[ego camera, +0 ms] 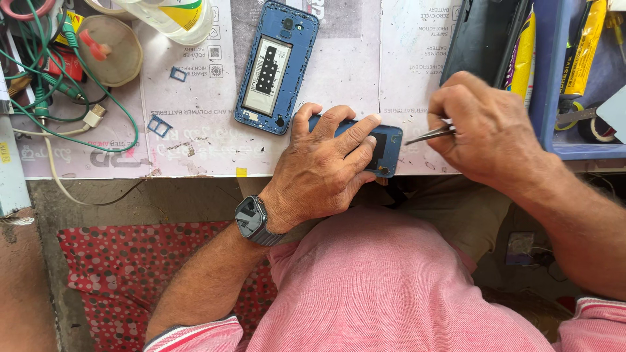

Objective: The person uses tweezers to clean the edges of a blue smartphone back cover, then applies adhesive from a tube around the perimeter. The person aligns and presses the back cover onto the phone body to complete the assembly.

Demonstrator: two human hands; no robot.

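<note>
1. Two hands work at the near edge of the bench in the head view. The left hand lies flat over a blue phone cover, fingers spread and pressing it down; only the cover's right end shows past the fingertips.
2. The right hand is closed around thin metal tweezers, whose tip points at the cover's right edge, just beside it; I cannot tell whether it touches.
3. The cover looks like a light, thin plastic shell: stiff enough to pin flat, yet likely to flex or crack if levered hard. It probably slides on the paper sheet, so a broad palm hold across its middle suits it, leaving the edges free.
4. An opened blue phone, its insides showing, lies further back, apart from both hands.
5. Green cables tangle at the far left, and a blue tray of tubes stands at the right.
</note>
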